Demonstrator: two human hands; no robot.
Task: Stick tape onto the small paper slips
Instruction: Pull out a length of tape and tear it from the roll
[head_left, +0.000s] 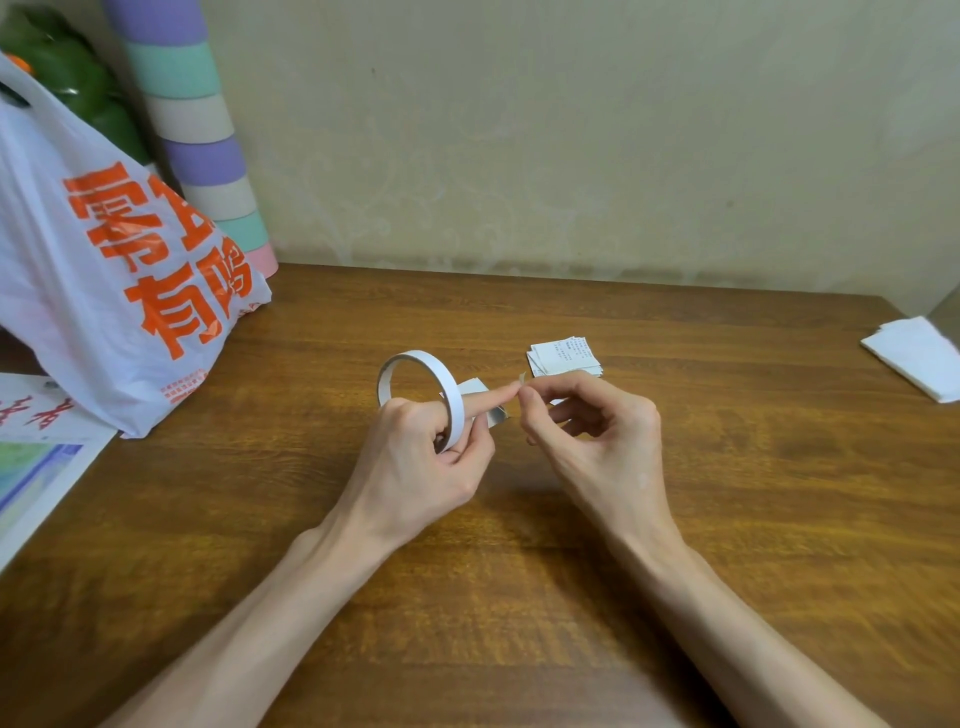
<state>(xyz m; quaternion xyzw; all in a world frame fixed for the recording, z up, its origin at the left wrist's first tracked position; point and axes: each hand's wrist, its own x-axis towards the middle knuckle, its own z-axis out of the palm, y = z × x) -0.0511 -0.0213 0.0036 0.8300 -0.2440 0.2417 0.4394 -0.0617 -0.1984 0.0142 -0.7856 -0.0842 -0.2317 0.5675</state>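
My left hand (426, 462) grips a thin white ring of tape (415, 387) upright above the wooden table (727, 519), with its index finger stretched out to the right. My right hand (592, 431) pinches a small pale scrap of tape (522, 381) at that fingertip. One loose paper slip (475, 388) lies on the table just behind my left index finger, partly hidden by it. A small stack of printed paper slips (565, 357) sits a little farther back and to the right.
A white plastic bag with orange print (104, 270) stands at the left, with a striped pastel roll (197, 130) behind it against the wall. Printed sheets (36, 457) lie at the left edge. Folded white tissue (919, 358) rests at the far right.
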